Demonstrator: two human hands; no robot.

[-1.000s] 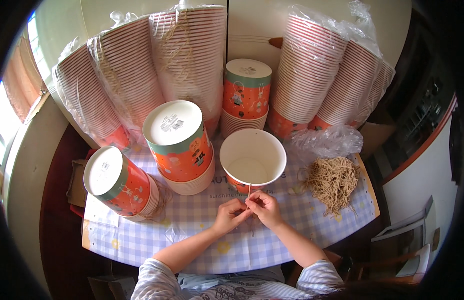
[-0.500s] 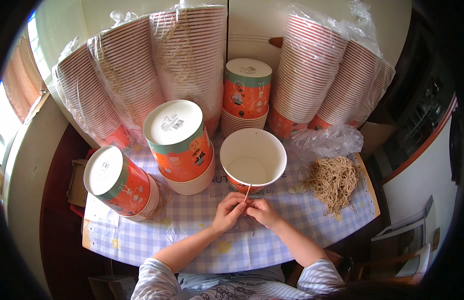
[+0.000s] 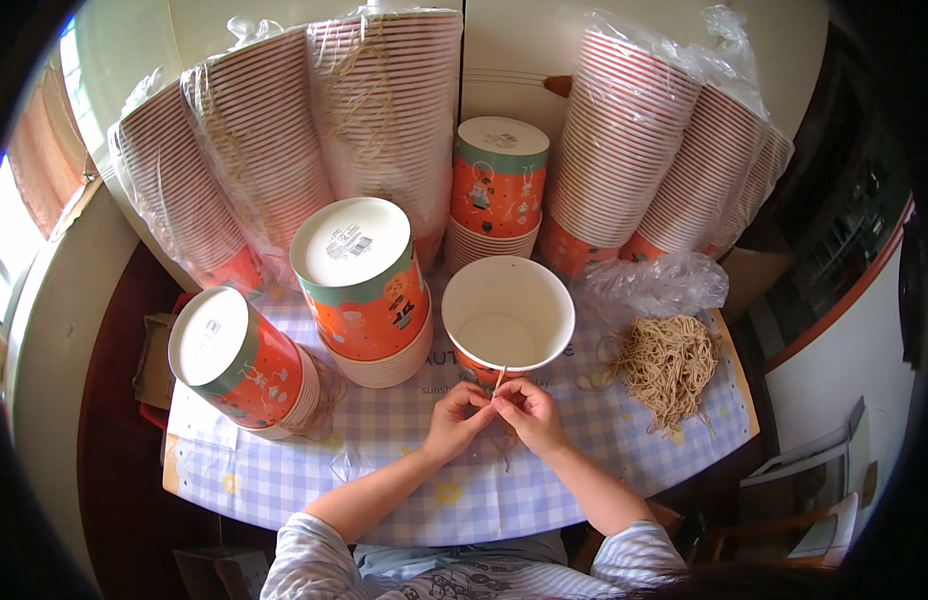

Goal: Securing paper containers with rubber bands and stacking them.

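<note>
A large white-lined paper bucket [image 3: 509, 312] with an orange printed outside stands open end up in front of me. A beige cord [image 3: 499, 382] comes off the near side of its rim. My left hand [image 3: 457, 420] pinches the cord just below that rim, fingertips meeting those of my right hand [image 3: 530, 414]. The right thumb and forefinger are also closed on the cord. A loose end of it dangles below the hands. Exactly how the strand runs between the fingertips is hidden.
Upside-down bucket stacks [image 3: 359, 285] stand left and behind. Tall plastic-wrapped bucket stacks [image 3: 384, 110] line the wall. To the right lie a heap of beige cords [image 3: 669, 368] and crumpled clear plastic [image 3: 656, 282]. A checked tablecloth [image 3: 384, 480] covers the table.
My right hand has shifted slightly up, its thumb and forefinger now raised and pinched at the cord. The left hand stays nearly in place. The whole view has shifted a little.
</note>
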